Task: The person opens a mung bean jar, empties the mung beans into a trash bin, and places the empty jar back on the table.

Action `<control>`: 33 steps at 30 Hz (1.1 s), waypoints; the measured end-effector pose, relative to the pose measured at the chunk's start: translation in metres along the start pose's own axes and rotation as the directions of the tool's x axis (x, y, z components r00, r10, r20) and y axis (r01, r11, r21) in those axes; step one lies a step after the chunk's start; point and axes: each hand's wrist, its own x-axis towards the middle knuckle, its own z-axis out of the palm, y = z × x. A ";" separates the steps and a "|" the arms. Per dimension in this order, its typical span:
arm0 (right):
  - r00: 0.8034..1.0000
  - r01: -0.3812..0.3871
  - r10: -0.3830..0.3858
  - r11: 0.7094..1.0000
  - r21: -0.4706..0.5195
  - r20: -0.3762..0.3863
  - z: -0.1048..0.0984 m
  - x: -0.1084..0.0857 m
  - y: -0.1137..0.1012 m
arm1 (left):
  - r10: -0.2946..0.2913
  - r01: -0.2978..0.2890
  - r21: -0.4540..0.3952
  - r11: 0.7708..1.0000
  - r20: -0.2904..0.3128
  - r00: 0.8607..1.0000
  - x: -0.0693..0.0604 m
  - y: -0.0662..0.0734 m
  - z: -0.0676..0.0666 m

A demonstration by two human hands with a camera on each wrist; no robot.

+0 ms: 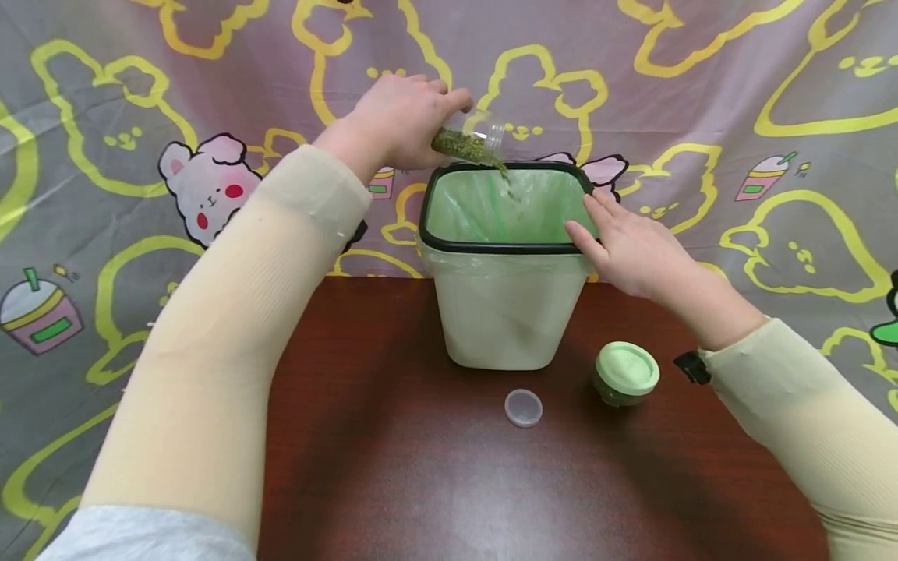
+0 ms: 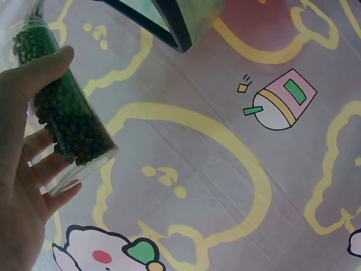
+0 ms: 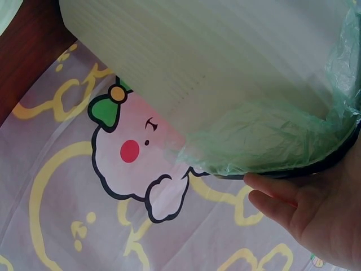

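Head: left hand [image 1: 405,118] around tilted jar [image 1: 463,145]

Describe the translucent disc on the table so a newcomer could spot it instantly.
Find the pale, black-rimmed bin on the dark reddish-brown table. Just in front of it, in the head view, lies the small translucent disc. It is flat and nearly colourless, unlike the taller, green-topped jar to its right.

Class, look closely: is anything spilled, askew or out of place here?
Nothing plainly stands out. The left hand tilts the open bottle, but its green grains fall inside the lined bin, with none seen on the table. The bin stands upright; the loose translucent lid lies flat in front.
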 end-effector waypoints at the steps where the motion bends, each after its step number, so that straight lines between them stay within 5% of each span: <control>1: 1.000 0.002 -0.002 1.000 0.000 0.001 0.000 0.000 0.000 | -0.005 0.005 -0.002 1.000 0.001 1.000 0.000 0.000 0.000; 11: 1.000 0.006 -0.006 1.000 -0.010 -0.004 0.000 0.001 0.000 | -0.071 0.070 -0.035 0.997 -0.037 0.997 -0.003 -0.002 -0.003; 33: 1.000 0.006 -0.006 1.000 -0.004 -0.006 0.000 0.000 0.000 | -0.063 0.062 -0.020 0.998 -0.039 0.997 -0.004 -0.003 -0.002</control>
